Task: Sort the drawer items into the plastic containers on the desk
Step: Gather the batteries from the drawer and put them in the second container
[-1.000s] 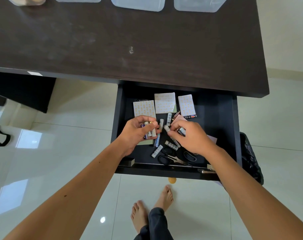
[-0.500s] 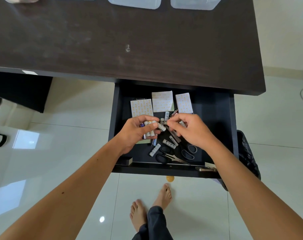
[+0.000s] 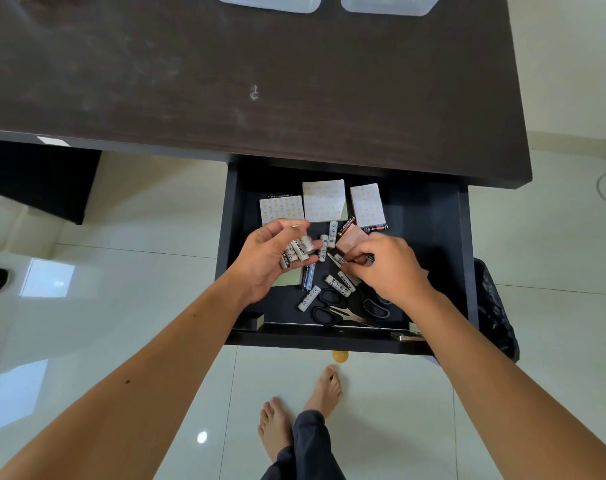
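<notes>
White-wrapped batteries (image 3: 297, 252) lay bunched in the left hand (image 3: 265, 259), its fingers curled loosely under them above the open drawer (image 3: 433, 237). The right hand (image 3: 389, 268) pinched another battery (image 3: 339, 260) between thumb and fingertips. More lay loose beside black scissors (image 3: 346, 306) and patterned paper pads (image 3: 324, 200). Small, smooth and stiff, the cells looked apt to roll, best taken across the middle. Drawer walls hemmed the hands in; two plastic containers (image 3: 386, 6) stood well apart at the desk's (image 3: 294, 81) far edge.
</notes>
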### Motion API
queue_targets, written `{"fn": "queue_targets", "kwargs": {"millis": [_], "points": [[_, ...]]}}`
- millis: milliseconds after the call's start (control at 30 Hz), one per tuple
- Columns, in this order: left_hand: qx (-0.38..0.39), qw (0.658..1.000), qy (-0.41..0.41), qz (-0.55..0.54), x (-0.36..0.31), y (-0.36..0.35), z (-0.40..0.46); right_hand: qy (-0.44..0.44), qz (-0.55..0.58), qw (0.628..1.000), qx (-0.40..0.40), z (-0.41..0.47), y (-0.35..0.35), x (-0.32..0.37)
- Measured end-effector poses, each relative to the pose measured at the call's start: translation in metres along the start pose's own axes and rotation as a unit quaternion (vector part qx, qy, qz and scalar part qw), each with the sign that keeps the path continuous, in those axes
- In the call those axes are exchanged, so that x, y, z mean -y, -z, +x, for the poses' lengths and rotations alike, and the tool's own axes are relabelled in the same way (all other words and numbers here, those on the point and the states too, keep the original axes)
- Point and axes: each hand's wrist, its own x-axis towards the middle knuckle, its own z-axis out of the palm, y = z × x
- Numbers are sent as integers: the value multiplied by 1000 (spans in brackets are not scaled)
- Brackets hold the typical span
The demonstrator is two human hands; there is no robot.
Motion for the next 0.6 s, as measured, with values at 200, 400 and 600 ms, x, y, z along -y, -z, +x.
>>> {"fn": "queue_targets", "kwargs": {"millis": [200, 400, 600], "points": [[-10, 999, 15, 29, 1, 2, 2, 10, -14, 1000, 16, 1, -2, 1], [-4, 994, 14, 104, 4, -1, 5, -106, 269, 957, 36, -6, 23, -6], [-6, 980, 1, 197, 9, -10, 9, -109, 499, 859, 30, -10, 43, -18]]}}
